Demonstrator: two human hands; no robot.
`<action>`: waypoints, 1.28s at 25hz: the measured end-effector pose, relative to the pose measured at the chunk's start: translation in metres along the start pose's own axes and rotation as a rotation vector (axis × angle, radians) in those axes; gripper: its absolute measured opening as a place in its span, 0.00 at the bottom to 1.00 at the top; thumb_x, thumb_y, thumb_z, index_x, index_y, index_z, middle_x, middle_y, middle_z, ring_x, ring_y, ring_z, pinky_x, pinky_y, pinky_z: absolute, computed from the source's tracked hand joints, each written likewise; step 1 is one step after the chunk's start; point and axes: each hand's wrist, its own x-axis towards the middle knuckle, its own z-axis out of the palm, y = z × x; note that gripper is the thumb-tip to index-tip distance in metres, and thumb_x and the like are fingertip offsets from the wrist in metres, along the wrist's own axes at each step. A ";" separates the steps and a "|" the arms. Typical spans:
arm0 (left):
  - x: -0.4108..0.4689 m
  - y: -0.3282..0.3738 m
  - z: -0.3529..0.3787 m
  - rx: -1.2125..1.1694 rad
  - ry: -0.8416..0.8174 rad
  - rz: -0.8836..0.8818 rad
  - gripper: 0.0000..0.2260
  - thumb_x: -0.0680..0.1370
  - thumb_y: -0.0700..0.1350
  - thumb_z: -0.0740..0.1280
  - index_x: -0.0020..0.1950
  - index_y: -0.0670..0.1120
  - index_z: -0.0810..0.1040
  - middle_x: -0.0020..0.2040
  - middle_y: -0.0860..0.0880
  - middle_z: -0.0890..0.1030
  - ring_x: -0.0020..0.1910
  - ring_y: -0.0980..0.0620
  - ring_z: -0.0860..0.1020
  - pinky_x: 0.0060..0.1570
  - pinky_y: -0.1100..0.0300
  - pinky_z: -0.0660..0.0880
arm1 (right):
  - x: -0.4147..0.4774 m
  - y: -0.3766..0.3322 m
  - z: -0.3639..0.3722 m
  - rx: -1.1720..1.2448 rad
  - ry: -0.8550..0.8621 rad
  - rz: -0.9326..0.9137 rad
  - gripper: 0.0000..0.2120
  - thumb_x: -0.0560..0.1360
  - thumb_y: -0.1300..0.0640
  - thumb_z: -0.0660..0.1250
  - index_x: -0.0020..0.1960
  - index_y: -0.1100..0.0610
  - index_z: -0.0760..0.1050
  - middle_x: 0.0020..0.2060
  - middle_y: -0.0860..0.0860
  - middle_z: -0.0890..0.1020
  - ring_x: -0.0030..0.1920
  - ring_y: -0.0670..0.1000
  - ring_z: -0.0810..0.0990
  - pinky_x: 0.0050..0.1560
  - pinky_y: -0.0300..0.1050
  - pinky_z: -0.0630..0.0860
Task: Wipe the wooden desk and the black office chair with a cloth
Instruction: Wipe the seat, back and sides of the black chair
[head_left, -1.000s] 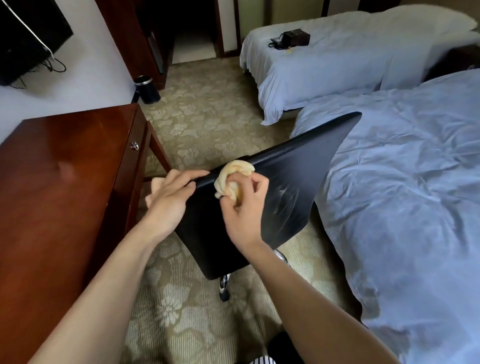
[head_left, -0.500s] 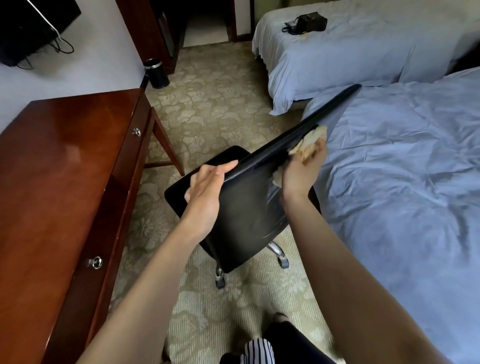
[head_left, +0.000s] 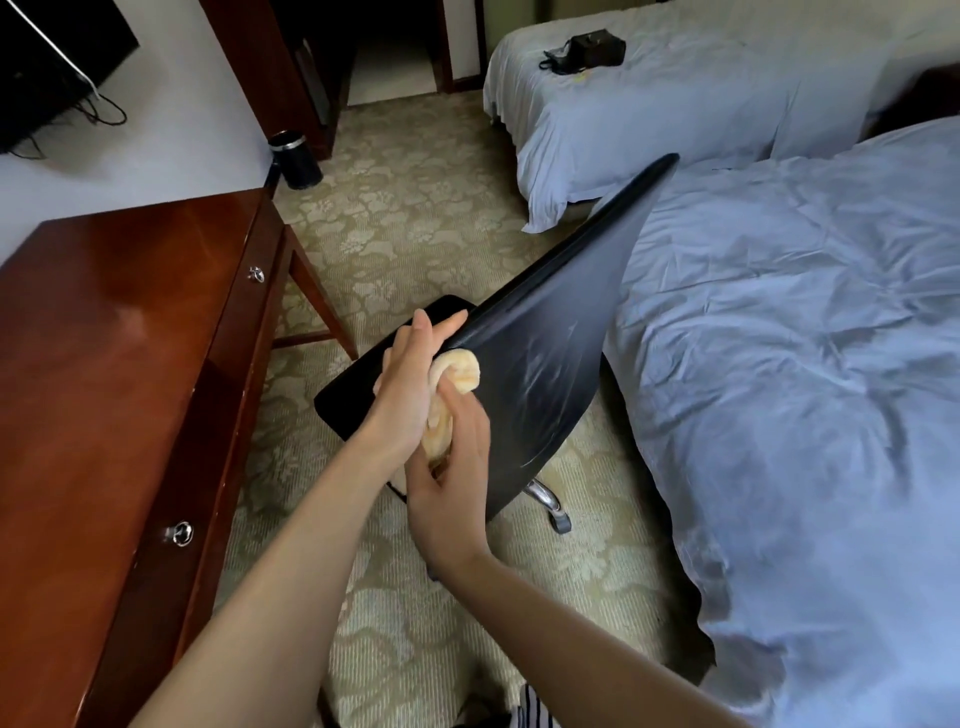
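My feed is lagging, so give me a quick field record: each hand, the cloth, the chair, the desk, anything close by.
left hand: holds the near corner of the office chair backrest
right hand: grips the bunched cloth, pressed on the backrest's rear face
office chair: pale wipe streaks on the backrest
desk: left of the chair, apart from it, drawers closed
bed: close on the chair's right

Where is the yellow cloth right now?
In the head view the cloth sits near the middle, bunched in the right hand against the back of the black chair, just beside the left hand that holds the chair's edge.
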 end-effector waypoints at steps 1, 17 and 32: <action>0.001 -0.002 0.000 0.010 -0.007 0.000 0.31 0.60 0.82 0.46 0.54 0.75 0.75 0.72 0.52 0.69 0.75 0.48 0.60 0.74 0.42 0.51 | 0.007 0.001 -0.002 -0.031 0.038 -0.046 0.20 0.77 0.64 0.63 0.68 0.57 0.69 0.65 0.52 0.68 0.65 0.42 0.67 0.65 0.34 0.65; 0.014 -0.005 -0.002 0.082 0.059 -0.041 0.26 0.74 0.71 0.41 0.61 0.70 0.72 0.76 0.55 0.61 0.77 0.51 0.52 0.75 0.46 0.45 | 0.151 -0.026 -0.088 -0.318 0.201 -0.029 0.21 0.72 0.67 0.60 0.65 0.60 0.71 0.62 0.60 0.70 0.53 0.42 0.70 0.53 0.22 0.61; -0.013 -0.016 0.005 0.129 0.327 0.294 0.17 0.81 0.54 0.46 0.54 0.53 0.73 0.51 0.62 0.73 0.62 0.52 0.71 0.70 0.46 0.61 | 0.026 -0.003 -0.008 -0.181 -0.003 -0.164 0.19 0.72 0.66 0.69 0.63 0.57 0.74 0.55 0.51 0.70 0.54 0.34 0.69 0.59 0.28 0.66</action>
